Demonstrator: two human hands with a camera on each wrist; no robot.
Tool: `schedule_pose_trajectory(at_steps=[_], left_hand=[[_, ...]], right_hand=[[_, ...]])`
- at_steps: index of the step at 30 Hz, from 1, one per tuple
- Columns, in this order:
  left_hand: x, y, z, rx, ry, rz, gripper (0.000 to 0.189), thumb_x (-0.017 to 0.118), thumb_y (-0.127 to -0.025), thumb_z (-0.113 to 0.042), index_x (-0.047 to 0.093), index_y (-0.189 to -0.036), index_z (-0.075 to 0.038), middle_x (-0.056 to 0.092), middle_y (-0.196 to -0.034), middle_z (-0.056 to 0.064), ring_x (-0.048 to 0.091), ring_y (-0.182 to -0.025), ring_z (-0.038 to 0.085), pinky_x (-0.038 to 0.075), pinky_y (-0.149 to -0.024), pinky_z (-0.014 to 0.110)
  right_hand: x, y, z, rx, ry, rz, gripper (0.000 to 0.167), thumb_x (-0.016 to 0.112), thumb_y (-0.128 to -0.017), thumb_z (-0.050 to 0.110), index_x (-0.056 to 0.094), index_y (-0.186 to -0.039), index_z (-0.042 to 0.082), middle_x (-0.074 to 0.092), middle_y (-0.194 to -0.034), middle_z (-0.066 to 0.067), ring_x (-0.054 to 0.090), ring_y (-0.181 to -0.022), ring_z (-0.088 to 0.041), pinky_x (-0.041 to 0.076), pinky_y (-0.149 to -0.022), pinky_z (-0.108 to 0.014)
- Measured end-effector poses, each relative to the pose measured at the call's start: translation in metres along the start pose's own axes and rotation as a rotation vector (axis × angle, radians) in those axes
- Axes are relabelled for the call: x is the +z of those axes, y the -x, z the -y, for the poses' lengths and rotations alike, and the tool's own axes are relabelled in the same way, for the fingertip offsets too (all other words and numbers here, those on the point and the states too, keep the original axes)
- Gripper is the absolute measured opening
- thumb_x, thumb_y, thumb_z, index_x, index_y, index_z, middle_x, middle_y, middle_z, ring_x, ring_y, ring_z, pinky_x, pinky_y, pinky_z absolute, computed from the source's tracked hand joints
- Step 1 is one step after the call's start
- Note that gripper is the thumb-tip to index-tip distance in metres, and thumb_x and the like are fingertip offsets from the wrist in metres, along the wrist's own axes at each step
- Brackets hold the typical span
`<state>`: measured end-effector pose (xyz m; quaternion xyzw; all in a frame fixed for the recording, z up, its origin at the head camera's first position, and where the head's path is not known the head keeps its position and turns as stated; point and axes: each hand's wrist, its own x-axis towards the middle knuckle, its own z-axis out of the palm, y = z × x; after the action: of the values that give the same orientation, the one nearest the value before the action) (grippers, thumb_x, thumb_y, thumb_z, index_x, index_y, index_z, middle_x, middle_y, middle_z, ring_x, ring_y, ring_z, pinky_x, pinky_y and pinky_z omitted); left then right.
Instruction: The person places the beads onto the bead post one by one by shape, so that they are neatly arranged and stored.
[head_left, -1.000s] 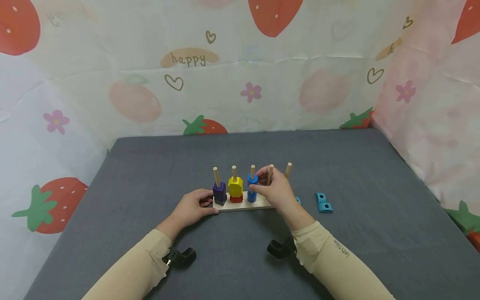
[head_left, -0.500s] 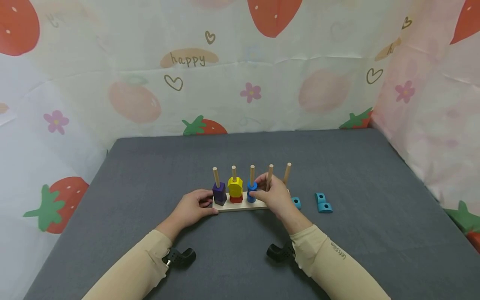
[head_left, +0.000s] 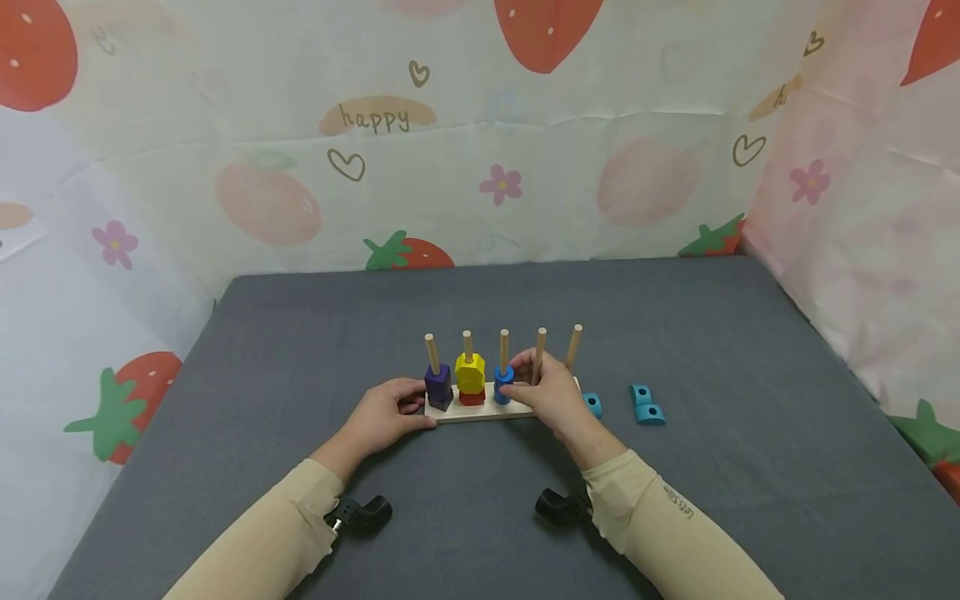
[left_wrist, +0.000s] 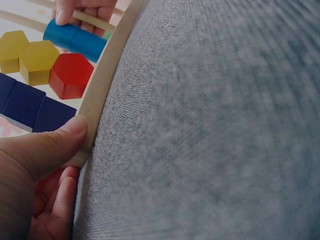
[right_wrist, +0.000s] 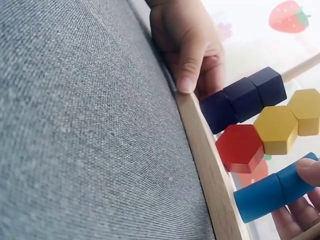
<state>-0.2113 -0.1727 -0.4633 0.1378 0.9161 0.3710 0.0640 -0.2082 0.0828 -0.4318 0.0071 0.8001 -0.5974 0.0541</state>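
My left hand (head_left: 382, 417) grips the left end of a pale wooden peg board (head_left: 480, 413), thumb on its front edge in the left wrist view. On the third peg, two blue cylinder blocks sit stacked and touching. My right hand (head_left: 555, 392) pinches the upper blue cylinder block (right_wrist: 295, 178), just above the lower blue block (right_wrist: 260, 199). The first peg carries several dark purple square blocks (right_wrist: 242, 98). On the second peg, two yellow hexagonal blocks (left_wrist: 40, 61) rest above a red hexagonal block (left_wrist: 71, 75).
Behind my right hand stand the bare fourth peg (head_left: 540, 354) and fifth peg (head_left: 574, 346). To the board's right lie a light-blue arched block (head_left: 592, 405) and a pair of similar blocks (head_left: 649, 413) on the grey cloth (head_left: 480, 525).
The upper blue cylinder block has slid down the third peg onto the lower one, my right hand lowering with it. My left hand stays at the board's end.
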Motion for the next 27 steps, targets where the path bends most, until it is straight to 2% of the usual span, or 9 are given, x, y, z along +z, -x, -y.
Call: schedule_pose_trajectory(at_steps=[5, 10, 15, 18, 23, 27], left_hand=[[0.0, 0.0, 0.001, 0.0, 0.002, -0.001, 0.055, 0.078, -0.073, -0.026, 0.059, -0.122, -0.009, 0.059, -0.112, 0.003, 0.058, -0.096, 0.01, 0.049, -0.084, 0.029], [0.0, 0.0, 0.001, -0.013, 0.005, 0.0, 0.055, 0.078, -0.073, -0.026, 0.059, -0.122, -0.009, 0.059, -0.113, 0.003, 0.057, -0.096, 0.01, 0.049, -0.085, 0.029], [0.0, 0.0, 0.0, -0.022, 0.002, 0.002, 0.055, 0.078, -0.073, -0.026, 0.059, -0.122, -0.01, 0.059, -0.113, 0.002, 0.057, -0.096, 0.01, 0.049, -0.085, 0.029], [-0.001, 0.0, -0.001, -0.014, 0.003, 0.002, 0.055, 0.078, -0.073, -0.026, 0.059, -0.122, -0.009, 0.059, -0.112, 0.003, 0.057, -0.096, 0.01, 0.049, -0.085, 0.029], [-0.001, 0.0, -0.001, -0.009, 0.001, -0.003, 0.055, 0.078, -0.073, -0.026, 0.059, -0.122, -0.008, 0.059, -0.114, 0.004, 0.058, -0.097, 0.011, 0.049, -0.085, 0.029], [0.0, 0.0, -0.001, -0.013, 0.001, 0.001, 0.055, 0.078, -0.073, -0.027, 0.059, -0.122, -0.009, 0.059, -0.113, 0.003, 0.058, -0.097, 0.011, 0.049, -0.085, 0.03]], right_hand=[[-0.004, 0.004, 0.001, -0.013, 0.007, -0.002, 0.031, 0.072, -0.077, 0.006, 0.059, -0.105, 0.009, 0.061, -0.103, -0.007, 0.06, -0.096, -0.022, 0.049, -0.084, -0.038], [-0.012, 0.009, 0.001, -0.057, 0.014, 0.024, 0.039, 0.07, -0.08, 0.007, 0.057, -0.117, 0.007, 0.061, -0.114, -0.009, 0.053, -0.113, -0.027, 0.042, -0.094, -0.043], [-0.022, 0.016, 0.002, -0.091, 0.011, 0.065, 0.048, 0.067, -0.083, 0.007, 0.051, -0.128, 0.007, 0.057, -0.124, -0.008, 0.045, -0.123, -0.023, 0.036, -0.1, -0.042], [-0.03, 0.019, 0.004, -0.095, 0.028, 0.077, 0.049, 0.067, -0.083, 0.008, 0.052, -0.129, 0.01, 0.056, -0.126, -0.006, 0.045, -0.123, -0.021, 0.035, -0.101, -0.041], [-0.045, 0.021, 0.002, -0.125, 0.059, 0.128, 0.047, 0.066, -0.083, 0.008, 0.052, -0.128, 0.008, 0.055, -0.127, -0.011, 0.049, -0.119, -0.024, 0.038, -0.099, -0.041], [-0.061, 0.024, -0.001, -0.133, 0.038, 0.182, 0.045, 0.066, -0.084, 0.009, 0.053, -0.126, 0.004, 0.056, -0.124, -0.013, 0.052, -0.115, -0.026, 0.043, -0.093, -0.04]])
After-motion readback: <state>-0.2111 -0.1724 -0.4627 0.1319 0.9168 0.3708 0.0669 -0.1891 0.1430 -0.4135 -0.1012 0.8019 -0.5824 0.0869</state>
